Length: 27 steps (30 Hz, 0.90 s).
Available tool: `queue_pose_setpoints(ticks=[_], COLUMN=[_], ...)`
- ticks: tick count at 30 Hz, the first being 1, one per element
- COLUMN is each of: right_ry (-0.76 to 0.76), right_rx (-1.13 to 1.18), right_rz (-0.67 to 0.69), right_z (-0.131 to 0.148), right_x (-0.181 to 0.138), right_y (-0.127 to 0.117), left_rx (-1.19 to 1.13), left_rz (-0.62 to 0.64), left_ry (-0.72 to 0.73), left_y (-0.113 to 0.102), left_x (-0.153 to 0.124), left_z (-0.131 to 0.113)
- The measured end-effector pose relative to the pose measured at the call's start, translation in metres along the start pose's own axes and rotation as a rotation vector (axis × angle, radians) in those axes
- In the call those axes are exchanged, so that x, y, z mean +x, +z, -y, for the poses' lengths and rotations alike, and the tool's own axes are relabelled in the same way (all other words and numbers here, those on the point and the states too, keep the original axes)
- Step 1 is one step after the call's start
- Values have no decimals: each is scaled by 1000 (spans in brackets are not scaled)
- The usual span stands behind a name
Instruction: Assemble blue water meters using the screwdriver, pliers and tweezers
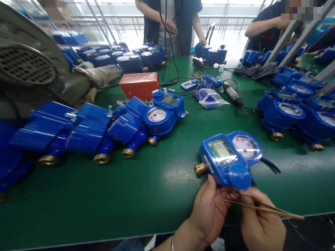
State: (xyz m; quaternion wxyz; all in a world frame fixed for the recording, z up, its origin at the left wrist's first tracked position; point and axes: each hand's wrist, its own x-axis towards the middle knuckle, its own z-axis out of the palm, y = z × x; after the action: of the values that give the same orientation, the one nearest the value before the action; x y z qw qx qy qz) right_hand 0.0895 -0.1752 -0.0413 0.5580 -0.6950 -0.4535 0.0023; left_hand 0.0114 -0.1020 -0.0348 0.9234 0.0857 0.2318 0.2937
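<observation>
A blue water meter (222,173) rests on the green table in front of me, with a lit-looking digital display (221,149), a round dial (245,146) and a brass threaded end (200,169). My left hand (208,212) is at its near side, palm up and fingers curled, thumb against the blue housing. Something small and brownish shows at those fingertips, too small to name. Brass-coloured tweezers (277,211) are gripped in my right hand (261,219), beside the left fingers. Their points reach toward the left palm.
A row of blue water meters (86,125) lines the left side; more meters (288,108) stand at right. Beyond are an orange box (140,84), an electric screwdriver (232,94) with its cable, and a plastic bag of blue parts (209,97). Two people work across the table.
</observation>
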Motion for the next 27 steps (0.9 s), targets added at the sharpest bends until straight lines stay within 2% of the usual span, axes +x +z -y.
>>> queue_pose_setpoints(ticks=[5, 12, 15, 19, 22, 27], right_ry=[10, 86, 86, 189, 232, 64], right_rx=[122, 404, 405, 359, 367, 399], right_rz=[-38, -273, -366, -486, -480, -353], right_z=[4, 1, -8, -20, -21, -3], right_x=[2, 6, 10, 18, 21, 17], right_y=[1, -5, -14, -22, -23, -16], left_rx=[37, 37, 52, 78, 66, 65], left_rz=[15, -67, -58, -50, -57, -47], left_ry=[-5, -36, -60, -74, -60, -64], left_y=[0, -3, -3, -3, -3, -1], left_x=[-1, -2, -2, -3, -2, 2], left_z=[0, -1, -3, -6, -7, -6])
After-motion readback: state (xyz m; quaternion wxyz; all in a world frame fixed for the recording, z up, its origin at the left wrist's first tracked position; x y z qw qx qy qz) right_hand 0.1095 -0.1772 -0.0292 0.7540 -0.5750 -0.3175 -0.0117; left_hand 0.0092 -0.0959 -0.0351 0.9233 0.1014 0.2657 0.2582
